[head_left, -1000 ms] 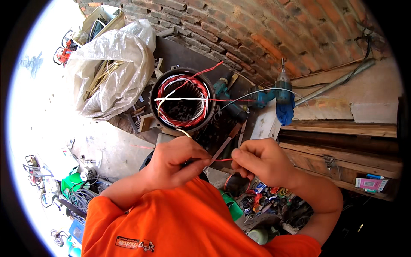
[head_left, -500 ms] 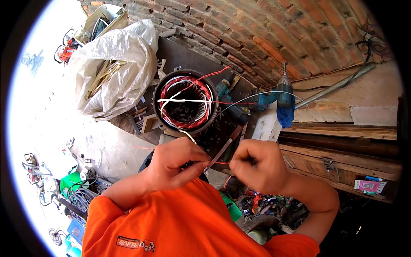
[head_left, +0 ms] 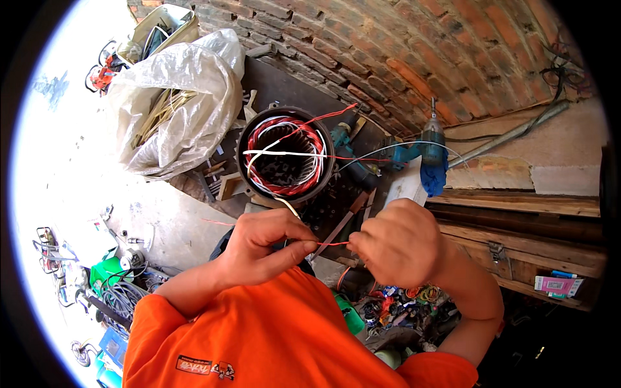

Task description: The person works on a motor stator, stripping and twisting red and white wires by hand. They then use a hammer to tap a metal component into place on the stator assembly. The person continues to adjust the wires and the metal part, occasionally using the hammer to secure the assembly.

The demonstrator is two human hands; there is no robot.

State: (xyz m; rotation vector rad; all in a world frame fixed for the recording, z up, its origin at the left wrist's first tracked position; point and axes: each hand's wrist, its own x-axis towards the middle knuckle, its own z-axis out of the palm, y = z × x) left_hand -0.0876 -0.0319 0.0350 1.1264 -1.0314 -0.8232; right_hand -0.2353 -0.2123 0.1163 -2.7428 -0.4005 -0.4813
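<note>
- Your left hand point(head_left: 268, 249) pinches a red wire point(head_left: 335, 244) between thumb and fingers, with the wire showing at the hand's 3 o'clock side.
- Your right hand point(head_left: 404, 246) has its back turned up and pinches the wire's other visible end at its fingertips; its thumb is hidden.
- The short stretch between your hands lies nearly level, in front of your orange shirt point(head_left: 272, 330).
- Taking that stretch as the clock's centre, the stator point(head_left: 242, 155) stands at 11 o'clock on the worktop point(head_left: 275, 81), its round mouth facing up.
- Red and white coils point(head_left: 297, 189) ring its inside; a white sleeve point(head_left: 284, 153) crosses the mouth from 9 to 3 o'clock, and a red lead point(head_left: 333, 113) sticks out toward 1.
- A pale sleeve point(head_left: 286, 205) leaves the stator's 6 o'clock edge toward your left hand, where its end is hidden.
- At 10 o'clock sits a plastic bag point(head_left: 210, 132) holding straw-coloured strips point(head_left: 162, 116).
- Between 1 and 2 stands a power tool point(head_left: 433, 136), upright, near the brick wall point(head_left: 362, 52).
- At 3 is a wooden chest point(head_left: 537, 249).
</note>
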